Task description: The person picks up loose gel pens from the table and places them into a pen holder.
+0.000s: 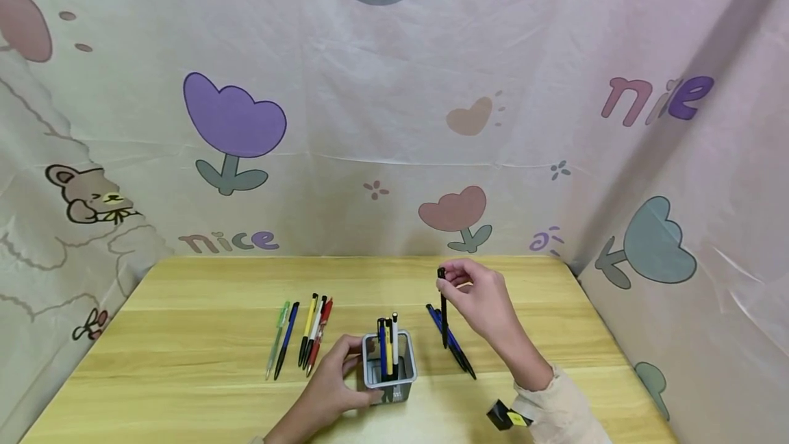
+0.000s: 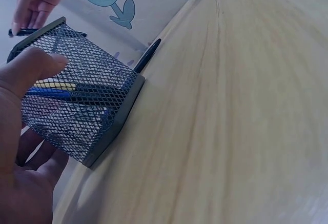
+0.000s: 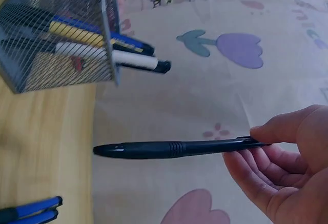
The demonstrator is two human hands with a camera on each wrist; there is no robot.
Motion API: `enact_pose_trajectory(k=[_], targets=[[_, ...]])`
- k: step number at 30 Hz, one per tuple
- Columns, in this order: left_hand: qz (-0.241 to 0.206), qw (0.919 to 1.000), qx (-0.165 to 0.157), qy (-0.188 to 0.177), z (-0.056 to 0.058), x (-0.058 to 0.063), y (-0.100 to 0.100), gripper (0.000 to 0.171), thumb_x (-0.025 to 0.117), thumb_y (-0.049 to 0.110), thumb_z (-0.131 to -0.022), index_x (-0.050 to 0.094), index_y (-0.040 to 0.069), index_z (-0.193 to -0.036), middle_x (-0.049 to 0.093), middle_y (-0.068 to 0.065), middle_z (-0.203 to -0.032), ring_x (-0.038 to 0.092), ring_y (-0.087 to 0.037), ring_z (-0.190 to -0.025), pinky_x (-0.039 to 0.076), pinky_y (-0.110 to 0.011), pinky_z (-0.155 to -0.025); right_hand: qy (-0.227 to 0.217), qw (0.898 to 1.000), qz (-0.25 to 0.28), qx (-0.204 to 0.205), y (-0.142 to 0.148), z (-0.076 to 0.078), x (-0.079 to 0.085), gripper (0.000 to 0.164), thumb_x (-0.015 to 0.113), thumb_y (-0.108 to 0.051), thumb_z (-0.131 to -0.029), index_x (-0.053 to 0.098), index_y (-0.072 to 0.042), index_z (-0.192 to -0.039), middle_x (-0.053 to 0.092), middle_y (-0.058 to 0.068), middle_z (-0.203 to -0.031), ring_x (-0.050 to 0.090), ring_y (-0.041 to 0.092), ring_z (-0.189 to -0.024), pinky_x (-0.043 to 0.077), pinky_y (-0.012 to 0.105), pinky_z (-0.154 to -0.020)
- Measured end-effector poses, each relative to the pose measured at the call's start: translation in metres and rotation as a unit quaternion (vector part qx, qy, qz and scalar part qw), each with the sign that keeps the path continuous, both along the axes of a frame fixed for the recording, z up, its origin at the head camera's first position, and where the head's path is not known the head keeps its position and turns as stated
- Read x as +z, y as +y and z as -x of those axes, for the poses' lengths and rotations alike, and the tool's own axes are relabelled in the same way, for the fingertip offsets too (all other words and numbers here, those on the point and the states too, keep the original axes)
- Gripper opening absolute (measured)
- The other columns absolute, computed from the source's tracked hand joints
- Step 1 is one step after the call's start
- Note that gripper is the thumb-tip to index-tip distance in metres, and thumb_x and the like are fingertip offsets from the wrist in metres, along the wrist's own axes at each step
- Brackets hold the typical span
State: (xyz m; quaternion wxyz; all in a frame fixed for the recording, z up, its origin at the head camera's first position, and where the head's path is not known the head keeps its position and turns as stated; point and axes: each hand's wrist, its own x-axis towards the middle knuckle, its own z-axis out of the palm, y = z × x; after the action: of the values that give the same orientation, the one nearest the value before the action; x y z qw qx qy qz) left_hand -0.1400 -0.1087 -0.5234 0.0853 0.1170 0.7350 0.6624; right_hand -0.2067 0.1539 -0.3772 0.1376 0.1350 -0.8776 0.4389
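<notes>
My right hand (image 1: 483,297) pinches a black pen (image 3: 148,150) near its top end between thumb and fingers. In the head view the pen hangs upright, its lower tip overlapping two blue pens (image 1: 455,349) on the table. Around the left side of a square mesh pen holder (image 1: 403,390), my left hand (image 1: 329,382) curls its thumb and fingers. Inside the holder stand a blue pen (image 1: 383,351), a yellow pen (image 1: 389,353) and a white pen (image 3: 134,59). The right hand with its pen is to the right of the holder and farther back.
Left of the holder lie a green pen (image 1: 281,327), a blue pen (image 1: 287,340), a yellow pen (image 1: 309,324), a white pen (image 1: 317,326) and a red pen (image 1: 321,334). A printed cloth (image 1: 345,204) rises behind the wooden table (image 1: 185,362) and along its sides.
</notes>
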Motion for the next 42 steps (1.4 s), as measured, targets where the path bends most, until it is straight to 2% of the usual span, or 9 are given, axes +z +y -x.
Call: enact_pose_trajectory(k=[6,13,32,42], targets=[[0.001,1.0000,0.002,0.002,0.001,-0.001,-0.001,0.076,0.093,0.009,-0.069,0.051,0.005,-0.133,0.052,-0.023,-0.141,0.057,-0.045,-0.134,0.055,-0.030,-0.110,0.021,0.998,0.053,0.025,-0.006,-0.008,0.008,0.021,0.081,-0.005,-0.087,0.074,-0.004,-0.107,0.075,0.008,-0.093,0.069,0.010,-0.084,0.064,0.017,-0.074],[0.004,1.0000,0.001,0.001,0.000,-0.001,-0.001,0.076,0.093,0.009,-0.069,0.051,0.005,-0.133,0.053,-0.023,-0.142,0.057,-0.045,-0.134,0.055,-0.029,-0.110,-0.006,0.992,0.107,0.069,-0.014,-0.019,0.007,0.021,0.079,-0.005,-0.089,0.073,-0.004,-0.109,0.074,0.009,-0.096,0.069,0.006,-0.086,0.066,0.021,-0.078],[0.001,1.0000,0.000,0.002,-0.003,-0.002,-0.002,0.076,0.093,0.010,-0.070,0.051,0.002,-0.133,0.054,-0.024,-0.142,0.057,-0.046,-0.133,0.056,-0.031,-0.110,-0.048,0.985,0.126,0.106,-0.025,-0.025,-0.011,0.022,0.079,-0.004,-0.089,0.071,-0.006,-0.109,0.071,0.010,-0.099,0.068,0.008,-0.087,0.066,0.022,-0.078],[0.002,0.9999,-0.007,0.011,-0.001,-0.002,0.001,0.076,0.092,0.012,-0.072,0.050,0.003,-0.134,0.053,-0.024,-0.143,0.057,-0.045,-0.133,0.055,-0.031,-0.111,-0.066,0.986,0.091,0.122,-0.030,-0.024,-0.028,0.020,0.079,-0.006,-0.089,0.070,-0.008,-0.107,0.072,0.007,-0.097,0.069,0.006,-0.087,0.065,0.020,-0.079]])
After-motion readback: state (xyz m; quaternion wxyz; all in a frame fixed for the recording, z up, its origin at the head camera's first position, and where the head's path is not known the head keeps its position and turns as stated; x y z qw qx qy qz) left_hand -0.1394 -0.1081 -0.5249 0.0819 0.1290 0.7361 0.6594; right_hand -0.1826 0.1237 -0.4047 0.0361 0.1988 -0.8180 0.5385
